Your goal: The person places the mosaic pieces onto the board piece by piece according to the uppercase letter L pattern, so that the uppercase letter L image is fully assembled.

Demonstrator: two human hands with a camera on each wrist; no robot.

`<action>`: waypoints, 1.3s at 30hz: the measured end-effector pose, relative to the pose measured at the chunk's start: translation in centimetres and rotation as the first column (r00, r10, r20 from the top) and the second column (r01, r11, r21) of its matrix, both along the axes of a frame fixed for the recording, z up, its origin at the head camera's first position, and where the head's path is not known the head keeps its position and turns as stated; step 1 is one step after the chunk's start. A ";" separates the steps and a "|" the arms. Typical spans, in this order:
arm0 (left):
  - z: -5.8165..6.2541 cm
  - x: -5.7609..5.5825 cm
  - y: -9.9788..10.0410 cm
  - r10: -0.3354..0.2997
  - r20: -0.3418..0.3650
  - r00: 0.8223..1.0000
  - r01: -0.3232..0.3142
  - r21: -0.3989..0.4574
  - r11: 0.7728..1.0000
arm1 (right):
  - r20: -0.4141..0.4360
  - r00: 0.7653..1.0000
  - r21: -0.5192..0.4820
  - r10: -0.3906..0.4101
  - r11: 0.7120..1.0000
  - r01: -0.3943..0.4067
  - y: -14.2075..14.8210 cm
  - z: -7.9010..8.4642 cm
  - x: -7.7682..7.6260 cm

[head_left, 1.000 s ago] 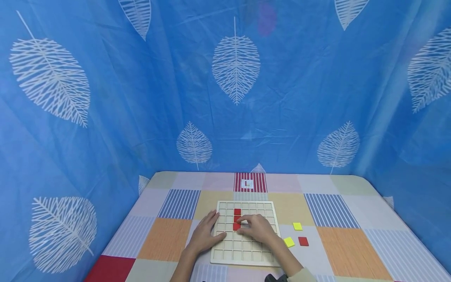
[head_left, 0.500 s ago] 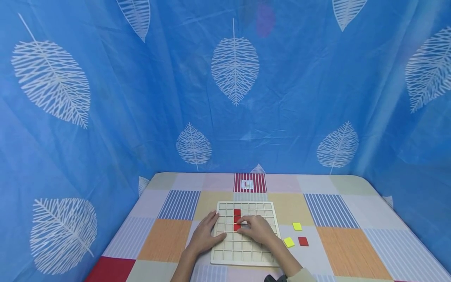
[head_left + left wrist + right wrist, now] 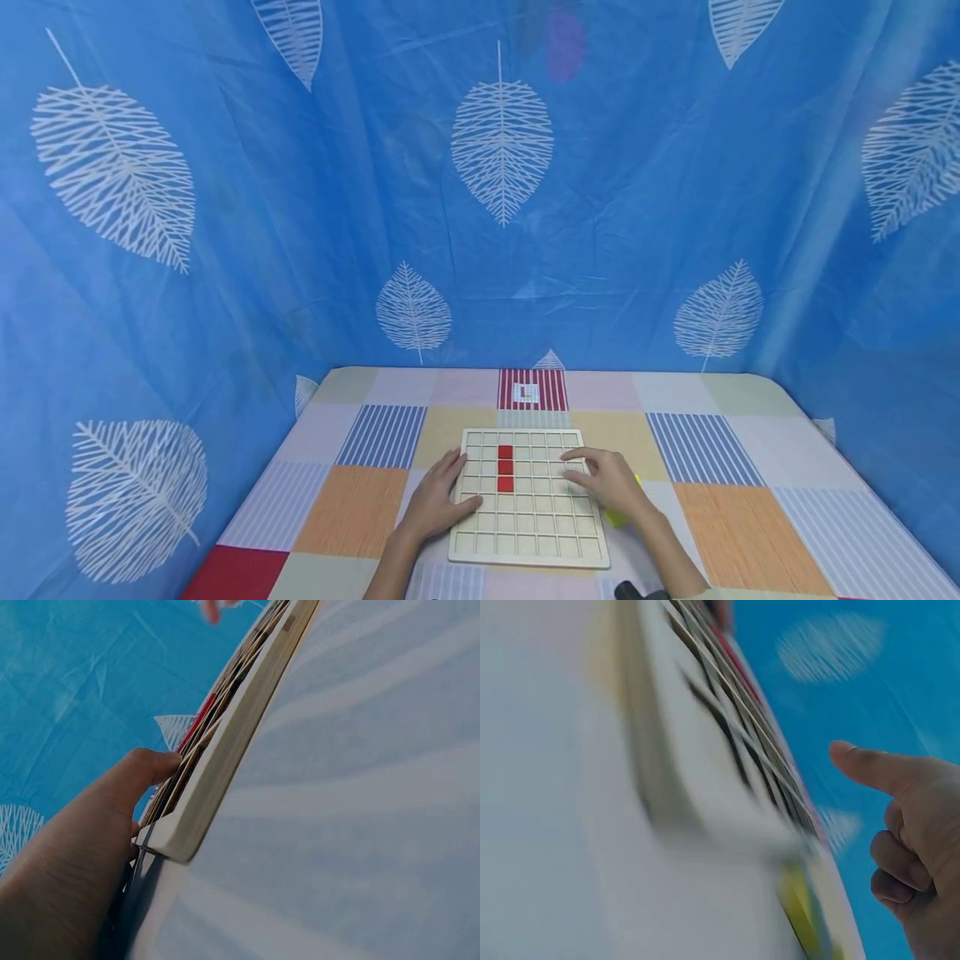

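Note:
A pale square grid board lies in front of me, with a short column of red square tiles in its cells. My left hand rests on the board's left edge, fingers along the side and thumb laid over the rim. In the left wrist view the thumb touches the grid. Over the right edge hovers my right hand, thumb and index finger apart with nothing between them. Below it a yellow tile shows in part; a second yellow tile's corner peeks out beside the hand. The loose red tile is hidden.
A small card with a printed grid lies at the far side of the patchwork tablecloth. Blue curtains with white leaf shapes enclose the table at the back and sides.
My right hand has left the red tiles and moved right to the board's right edge, now covering the loose tiles there. My left hand has stayed in place.

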State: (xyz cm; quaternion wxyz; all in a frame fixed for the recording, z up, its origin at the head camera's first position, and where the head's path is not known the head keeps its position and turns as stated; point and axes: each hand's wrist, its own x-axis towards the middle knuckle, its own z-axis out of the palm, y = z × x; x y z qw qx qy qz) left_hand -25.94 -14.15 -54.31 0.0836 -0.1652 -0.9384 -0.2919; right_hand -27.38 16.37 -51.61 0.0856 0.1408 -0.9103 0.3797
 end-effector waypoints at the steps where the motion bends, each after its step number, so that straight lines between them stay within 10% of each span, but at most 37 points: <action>1: 0.0 0.0 0.0 0.003 -0.003 1.000 -0.003 -0.003 1.000 | -0.004 1.000 -0.001 -0.027 1.000 0.027 1.2 0.1 0.1; 8: 0.1 0.0 -0.2 0.013 0.012 1.000 -0.013 0.008 1.000 | 0.121 0.985 -0.001 -0.125 0.992 0.126 8.0 -0.1 0.5; 22: 0.2 -0.1 0.0 0.003 0.019 1.000 -0.003 0.017 1.000 | 0.257 0.966 -0.022 -0.008 1.000 0.014 12.1 -0.8 3.6; 39: -0.1 -0.2 0.1 0.006 0.021 1.000 -0.006 -0.001 1.000 | 0.141 0.987 -0.075 0.076 0.995 -0.065 7.0 -0.8 3.6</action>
